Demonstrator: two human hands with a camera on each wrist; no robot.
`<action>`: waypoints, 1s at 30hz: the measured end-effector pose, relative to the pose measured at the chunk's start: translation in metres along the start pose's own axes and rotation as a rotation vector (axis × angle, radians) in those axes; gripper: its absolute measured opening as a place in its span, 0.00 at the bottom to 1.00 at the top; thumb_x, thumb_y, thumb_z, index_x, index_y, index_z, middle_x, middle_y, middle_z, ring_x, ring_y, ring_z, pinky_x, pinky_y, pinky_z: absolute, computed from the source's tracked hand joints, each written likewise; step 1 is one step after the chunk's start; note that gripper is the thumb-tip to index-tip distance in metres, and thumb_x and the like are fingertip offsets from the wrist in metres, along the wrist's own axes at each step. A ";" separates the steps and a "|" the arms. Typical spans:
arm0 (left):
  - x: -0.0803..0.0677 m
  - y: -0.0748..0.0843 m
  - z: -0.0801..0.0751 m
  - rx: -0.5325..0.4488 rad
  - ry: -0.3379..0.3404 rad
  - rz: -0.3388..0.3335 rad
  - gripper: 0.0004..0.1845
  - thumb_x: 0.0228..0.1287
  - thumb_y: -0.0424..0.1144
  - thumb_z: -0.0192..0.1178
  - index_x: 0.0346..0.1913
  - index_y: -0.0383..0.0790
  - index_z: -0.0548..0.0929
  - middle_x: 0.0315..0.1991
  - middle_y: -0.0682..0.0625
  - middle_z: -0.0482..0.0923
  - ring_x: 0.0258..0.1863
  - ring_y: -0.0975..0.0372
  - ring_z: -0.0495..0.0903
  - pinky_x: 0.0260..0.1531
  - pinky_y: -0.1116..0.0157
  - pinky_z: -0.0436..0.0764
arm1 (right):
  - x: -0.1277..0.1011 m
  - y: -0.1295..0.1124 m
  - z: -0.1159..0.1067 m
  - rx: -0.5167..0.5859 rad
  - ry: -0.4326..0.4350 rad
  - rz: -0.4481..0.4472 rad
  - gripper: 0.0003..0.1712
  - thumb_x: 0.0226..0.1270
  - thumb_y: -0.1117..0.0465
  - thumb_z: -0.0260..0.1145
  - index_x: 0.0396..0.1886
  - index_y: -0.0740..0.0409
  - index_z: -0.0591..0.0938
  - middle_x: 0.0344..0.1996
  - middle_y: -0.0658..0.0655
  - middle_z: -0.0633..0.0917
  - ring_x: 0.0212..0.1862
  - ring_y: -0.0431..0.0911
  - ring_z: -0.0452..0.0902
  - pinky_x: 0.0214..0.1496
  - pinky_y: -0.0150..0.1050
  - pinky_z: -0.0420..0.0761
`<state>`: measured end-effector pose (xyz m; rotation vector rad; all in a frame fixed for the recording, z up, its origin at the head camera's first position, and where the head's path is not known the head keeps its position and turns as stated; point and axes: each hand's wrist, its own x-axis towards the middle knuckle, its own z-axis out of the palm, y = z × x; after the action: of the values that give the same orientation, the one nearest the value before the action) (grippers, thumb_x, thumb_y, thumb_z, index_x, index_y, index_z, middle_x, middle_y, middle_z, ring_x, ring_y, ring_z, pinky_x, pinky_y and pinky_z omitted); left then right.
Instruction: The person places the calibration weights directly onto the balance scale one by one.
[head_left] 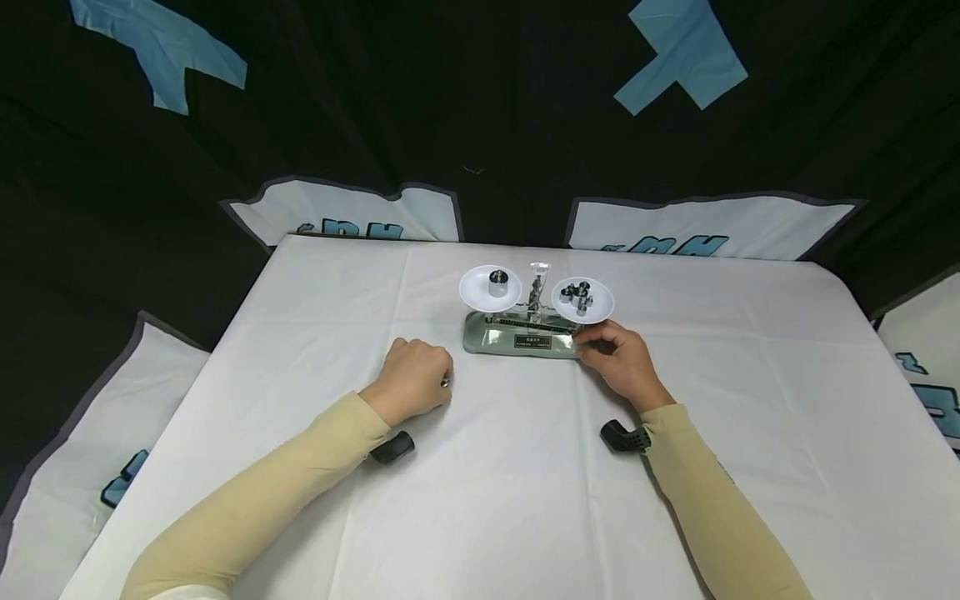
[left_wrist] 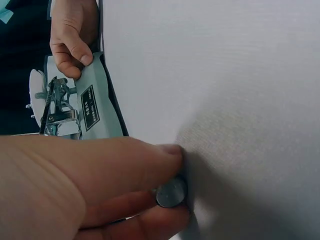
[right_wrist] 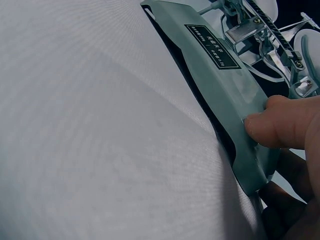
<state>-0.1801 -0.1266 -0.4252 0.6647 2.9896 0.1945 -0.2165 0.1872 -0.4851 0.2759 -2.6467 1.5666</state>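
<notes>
My left hand (head_left: pixel 411 379) rests curled on the bench (head_left: pixel 495 500), its fingers (left_wrist: pixel 150 165) pinching a small weight (left_wrist: pixel 171 192), a dull grey metal disc held low against the cloth, well left of the scale (head_left: pixel 525 333). My right hand (head_left: pixel 618 358) grips the right end of the scale's base, thumb (right_wrist: pixel 280 127) pressed on top and the other fingers curled under the edge. The base is smooth, pale green painted metal with a black label plate; above it sits a bright steel beam with two round white pans. The left pan (head_left: pixel 490 287) carries one squat cylinder weight (head_left: pixel 497 283); the right pan (head_left: pixel 582 300) holds a cluster of smaller knobbed weights (head_left: pixel 577 296). To do this well, I judge I should keep the base pinned flat so the beam does not swing, carry the disc level in a firm pinch, and set it down gently near a pan's middle rather than dropping it, since the polished pieces look slick and the pans shallow. The white cloth is finely woven and slightly creased, so dragging the base could bunch it.
</notes>
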 end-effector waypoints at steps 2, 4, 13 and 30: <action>0.000 0.000 -0.001 -0.001 -0.002 0.011 0.16 0.47 0.29 0.66 0.11 0.49 0.74 0.12 0.58 0.68 0.19 0.60 0.67 0.29 0.59 0.65 | 0.000 0.000 0.000 0.000 0.000 0.000 0.10 0.59 0.74 0.68 0.41 0.67 0.88 0.49 0.64 0.86 0.56 0.53 0.80 0.62 0.40 0.79; 0.000 -0.002 -0.001 -0.013 -0.006 0.022 0.15 0.48 0.29 0.66 0.12 0.48 0.77 0.12 0.57 0.69 0.19 0.60 0.67 0.28 0.59 0.66 | 0.000 -0.001 0.000 -0.001 -0.002 0.000 0.10 0.59 0.74 0.68 0.41 0.67 0.88 0.49 0.64 0.87 0.56 0.53 0.81 0.60 0.38 0.80; -0.004 -0.017 -0.001 -0.211 0.011 -0.027 0.07 0.55 0.35 0.66 0.34 0.45 0.92 0.29 0.55 0.87 0.30 0.62 0.80 0.35 0.60 0.77 | 0.001 -0.002 -0.001 0.018 -0.006 0.005 0.10 0.59 0.74 0.68 0.41 0.69 0.87 0.50 0.66 0.86 0.59 0.57 0.80 0.67 0.49 0.78; -0.002 -0.039 -0.037 -0.576 0.433 -0.169 0.11 0.62 0.35 0.68 0.46 0.34 0.90 0.38 0.40 0.90 0.46 0.47 0.85 0.50 0.50 0.78 | 0.001 -0.002 -0.001 0.003 -0.004 0.017 0.10 0.60 0.74 0.68 0.42 0.68 0.87 0.51 0.65 0.86 0.59 0.56 0.80 0.66 0.49 0.77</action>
<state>-0.1984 -0.1659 -0.3944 0.3297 3.0876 1.2681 -0.2171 0.1871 -0.4832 0.2578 -2.6562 1.5767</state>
